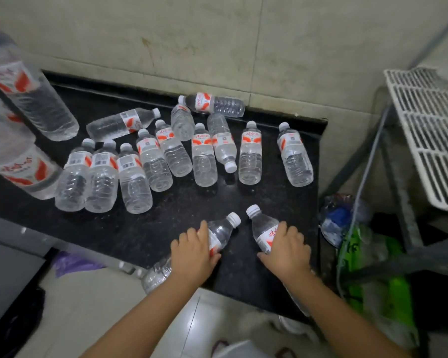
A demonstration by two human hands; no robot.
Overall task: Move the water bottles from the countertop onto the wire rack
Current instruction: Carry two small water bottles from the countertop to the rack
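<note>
Black countertop (166, 228) is covered in water bottles, the wire rack (424, 130) sits at 3 o'clock with nothing on it. Grabbing stage: my left hand (194, 251) wraps one bottle (221, 232), my right hand (287, 249) another (263, 229). Next I'd lift both and swing right.

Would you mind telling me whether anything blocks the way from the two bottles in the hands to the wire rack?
Nothing visible does. The left hand and right hand each grip a bottle near the counter's front edge; open space lies rightward toward the wire rack.
</note>
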